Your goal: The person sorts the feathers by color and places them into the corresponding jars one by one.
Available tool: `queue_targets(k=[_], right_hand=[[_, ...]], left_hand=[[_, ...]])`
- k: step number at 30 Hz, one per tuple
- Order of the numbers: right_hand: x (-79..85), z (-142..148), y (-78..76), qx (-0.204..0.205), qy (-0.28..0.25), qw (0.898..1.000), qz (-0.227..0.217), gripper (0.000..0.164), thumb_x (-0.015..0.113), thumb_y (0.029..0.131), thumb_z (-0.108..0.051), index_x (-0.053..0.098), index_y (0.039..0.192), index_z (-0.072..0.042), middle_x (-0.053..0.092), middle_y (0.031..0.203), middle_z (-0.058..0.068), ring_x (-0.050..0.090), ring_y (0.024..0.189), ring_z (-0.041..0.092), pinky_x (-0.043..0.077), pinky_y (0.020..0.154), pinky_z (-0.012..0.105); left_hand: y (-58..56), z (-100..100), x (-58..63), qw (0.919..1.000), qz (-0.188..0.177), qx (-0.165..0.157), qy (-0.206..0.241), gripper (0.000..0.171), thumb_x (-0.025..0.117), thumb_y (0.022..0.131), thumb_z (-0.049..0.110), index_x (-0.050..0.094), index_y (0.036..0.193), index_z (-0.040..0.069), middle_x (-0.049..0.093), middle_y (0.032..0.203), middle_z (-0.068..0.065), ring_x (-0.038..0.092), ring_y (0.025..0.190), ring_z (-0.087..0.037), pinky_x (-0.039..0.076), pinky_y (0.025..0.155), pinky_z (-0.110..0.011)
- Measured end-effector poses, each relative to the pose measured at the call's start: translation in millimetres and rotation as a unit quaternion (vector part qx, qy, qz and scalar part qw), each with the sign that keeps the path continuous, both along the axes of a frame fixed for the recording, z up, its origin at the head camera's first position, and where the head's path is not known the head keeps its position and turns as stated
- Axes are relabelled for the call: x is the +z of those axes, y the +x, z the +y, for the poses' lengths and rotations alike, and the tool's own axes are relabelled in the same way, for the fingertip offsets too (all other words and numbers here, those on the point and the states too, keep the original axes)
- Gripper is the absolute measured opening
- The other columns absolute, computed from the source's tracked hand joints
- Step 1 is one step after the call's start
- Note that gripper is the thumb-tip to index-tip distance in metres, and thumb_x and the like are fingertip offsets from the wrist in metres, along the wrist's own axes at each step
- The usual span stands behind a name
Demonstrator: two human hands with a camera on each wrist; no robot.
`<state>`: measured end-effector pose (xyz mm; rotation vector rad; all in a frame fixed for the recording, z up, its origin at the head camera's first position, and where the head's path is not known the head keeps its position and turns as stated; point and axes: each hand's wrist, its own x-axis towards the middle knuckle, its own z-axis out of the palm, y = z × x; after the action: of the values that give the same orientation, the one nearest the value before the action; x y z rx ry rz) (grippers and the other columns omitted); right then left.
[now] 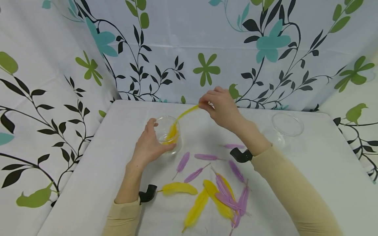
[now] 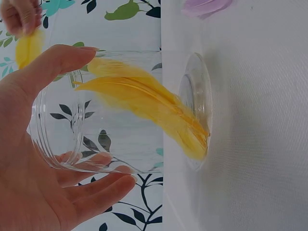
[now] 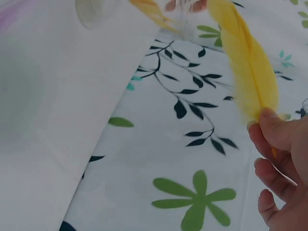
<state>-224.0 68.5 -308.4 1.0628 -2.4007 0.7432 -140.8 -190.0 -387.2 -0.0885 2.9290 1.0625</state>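
My left hand point(image 1: 147, 144) grips a clear jar point(image 2: 57, 115) round its side, thumb on one side and fingers on the other. The jar stands upright on the white table, and yellow feathers point(image 2: 144, 103) lean inside it. With thumb and fingertips, my right hand point(image 1: 221, 108) pinches another yellow feather point(image 3: 252, 62) near its quill end. That feather is held up and to the right of the jar, its far end at the rim in the head view. Several loose purple feathers point(image 1: 205, 157) and yellow feathers point(image 1: 196, 208) lie on the table nearer to me.
A second clear round container point(image 1: 302, 131) stands at the table's back right. Behind the white table point(image 1: 88, 196) hangs a leaf-patterned curtain point(image 1: 177, 39), close past the table's back edge. Black wrist cameras point(image 1: 147, 193) sit on both wrists.
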Motion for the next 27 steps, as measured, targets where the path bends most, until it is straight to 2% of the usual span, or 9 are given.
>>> queue_targets(k=[3,7,11,15,18,23,27], right_hand=[[7.6,-17.4,6.9,-0.006,0.018,0.999,0.034,0.006,0.073,0.09,-0.011,0.076,0.092,-0.007,0.071,0.086,0.005,0.049,0.084,0.025,0.036,0.078,0.041],[11.4,-39.5,14.3,-0.007,0.067,0.995,0.073,0.009,0.07,0.093,-0.015,0.077,0.093,-0.009,0.07,0.086,0.004,0.049,0.084,0.025,0.037,0.078,0.04],[5.8,-59.5,18.9,-0.002,0.119,0.987,0.104,0.009,0.069,0.094,-0.014,0.077,0.091,-0.011,0.068,0.084,0.003,0.049,0.085,0.024,0.037,0.077,0.038],[-6.1,-76.0,20.8,0.001,0.167,0.978,0.126,0.008,0.072,0.09,-0.009,0.078,0.088,-0.014,0.068,0.083,0.001,0.049,0.086,0.022,0.037,0.077,0.037],[-15.6,-85.7,21.7,-0.001,0.207,0.97,0.126,0.012,0.072,0.088,-0.007,0.079,0.09,-0.017,0.069,0.086,0.0,0.049,0.087,0.02,0.038,0.078,0.036],[-29.7,-96.1,23.1,0.001,0.256,0.962,0.097,0.005,0.076,0.088,-0.018,0.08,0.092,-0.019,0.07,0.086,-0.002,0.048,0.088,0.019,0.038,0.081,0.034],[-38.6,-100.1,23.1,0.007,0.257,0.965,0.057,0.005,0.077,0.088,-0.022,0.081,0.091,-0.019,0.069,0.081,-0.002,0.045,0.083,0.018,0.036,0.077,0.032]], left_hand=[[-0.1,-0.2,0.6,1.0,-0.003,0.001,0.002,0.107,0.082,0.075,0.046,0.017,0.153,0.013,0.039,0.153,-0.014,0.05,0.125,-0.04,0.043,0.103,-0.06],[0.2,-0.6,1.3,1.0,-0.002,0.0,0.007,0.108,0.082,0.074,0.048,0.017,0.153,0.013,0.039,0.153,-0.014,0.051,0.124,-0.04,0.044,0.102,-0.059],[0.6,-1.7,0.5,0.9999,-0.001,-0.002,0.01,0.108,0.082,0.074,0.048,0.016,0.153,0.013,0.039,0.153,-0.015,0.051,0.123,-0.04,0.044,0.101,-0.059],[0.9,-1.6,0.1,0.9999,0.0,-0.003,0.011,0.109,0.082,0.074,0.048,0.016,0.154,0.014,0.039,0.153,-0.014,0.051,0.124,-0.041,0.044,0.101,-0.06],[1.2,-1.4,0.4,0.9999,0.002,-0.002,0.012,0.109,0.082,0.074,0.047,0.016,0.154,0.014,0.039,0.153,-0.015,0.051,0.124,-0.041,0.045,0.1,-0.06],[1.3,-1.3,0.4,0.9999,0.005,-0.003,0.009,0.109,0.082,0.074,0.046,0.016,0.154,0.013,0.04,0.153,-0.015,0.051,0.125,-0.042,0.045,0.099,-0.061],[1.1,-1.4,-0.1,0.9999,0.012,-0.004,0.008,0.108,0.083,0.074,0.044,0.018,0.154,0.011,0.041,0.152,-0.016,0.052,0.123,-0.042,0.046,0.097,-0.06]])
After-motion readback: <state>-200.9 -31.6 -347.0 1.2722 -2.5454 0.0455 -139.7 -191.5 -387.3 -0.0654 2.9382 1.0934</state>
